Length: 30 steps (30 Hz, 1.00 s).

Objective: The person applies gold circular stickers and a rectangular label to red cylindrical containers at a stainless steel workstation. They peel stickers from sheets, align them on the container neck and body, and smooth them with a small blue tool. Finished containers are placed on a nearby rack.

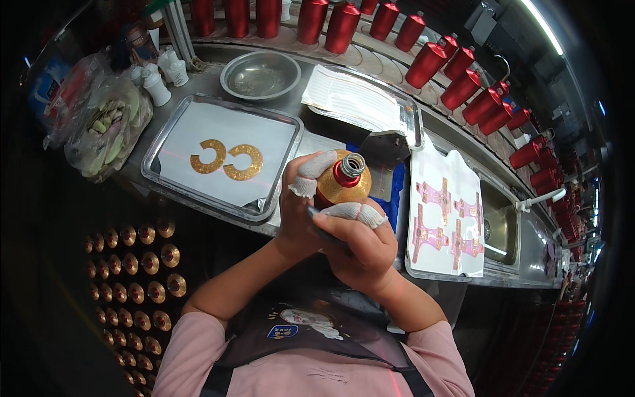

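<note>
Steel bench edge [264, 228] just beyond both hands' bottle [342, 185], tray [218, 198] alongside.

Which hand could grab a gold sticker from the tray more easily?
Probably the left hand: it is nearer the tray with the gold stickers, on the person's left. The right hand is farther away.

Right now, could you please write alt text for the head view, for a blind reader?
Both hands, left hand and right hand, grip a gold bottle above a metal workbench. A tray holds two gold curved labels; red bottles line the back.
</note>
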Motion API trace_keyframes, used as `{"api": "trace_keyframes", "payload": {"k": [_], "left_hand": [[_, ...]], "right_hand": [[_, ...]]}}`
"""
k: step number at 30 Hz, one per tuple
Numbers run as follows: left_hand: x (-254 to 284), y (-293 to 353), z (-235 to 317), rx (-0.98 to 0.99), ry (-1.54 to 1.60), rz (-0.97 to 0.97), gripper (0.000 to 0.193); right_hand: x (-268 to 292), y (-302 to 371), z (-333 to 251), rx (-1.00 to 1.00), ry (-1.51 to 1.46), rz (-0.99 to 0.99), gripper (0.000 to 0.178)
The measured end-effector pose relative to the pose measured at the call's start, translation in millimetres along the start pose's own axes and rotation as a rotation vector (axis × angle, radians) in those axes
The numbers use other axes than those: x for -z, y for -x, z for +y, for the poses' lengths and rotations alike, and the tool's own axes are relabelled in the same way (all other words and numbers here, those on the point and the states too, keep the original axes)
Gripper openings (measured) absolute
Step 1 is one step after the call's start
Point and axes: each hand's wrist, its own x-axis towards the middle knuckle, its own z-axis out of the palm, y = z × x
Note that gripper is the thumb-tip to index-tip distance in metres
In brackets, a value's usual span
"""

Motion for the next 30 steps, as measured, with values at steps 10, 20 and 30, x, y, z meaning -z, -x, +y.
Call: {"api": "trace_keyframes", "payload": {"k": [10,20,30], "left_hand": [[-8.1,3.6,5.2,0.029,-0.176,-0.018,0.087],[3.7,-9.0,10.1,0.213,-0.07,-0.137,0.079],[30.0,-44.5,0.7,0.308,0.165,-0.475,0.078]], "right_hand": [[28.4,6.1,18.3,-0.079,-0.074,0.124,0.035],[37.9,3.2,55.4,-0.597,-0.253,0.167,0.022],[34.2,-20.6,88.9,-0.631,-0.38,0.09,0.024]]}}
